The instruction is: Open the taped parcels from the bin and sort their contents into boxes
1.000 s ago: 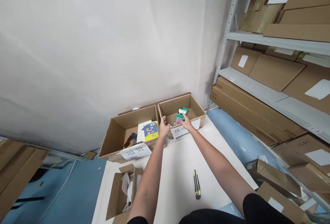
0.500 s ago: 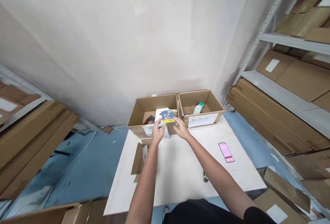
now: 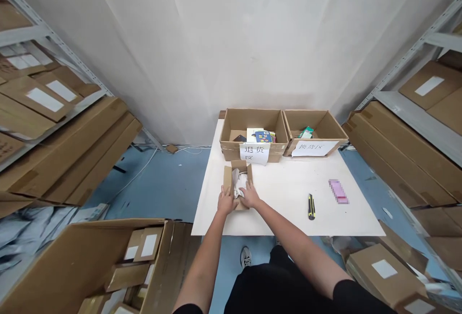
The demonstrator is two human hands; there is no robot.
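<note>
A small opened cardboard box stands near the table's left front, its flaps raised. Crumpled white packing paper fills its inside. My left hand grips the box at its near left side, fingers along the flap. Across from it, my right hand holds the near right side, with the thumb over the rim by the paper. Behind them, a blue-and-yellow packet lies on other goods in the larger left bin, which bears a white paper label.
Right of that bin stands a second labelled bin with a green-and-white packet. A utility knife and a pixelated phone lie on the table. A large carton of small boxes is at lower left; shelves flank both sides.
The blue-and-yellow packet has left my hands and lies in the left bin. Both hands have come back toward me onto the small box, which has turned. The view has shifted left and down.
</note>
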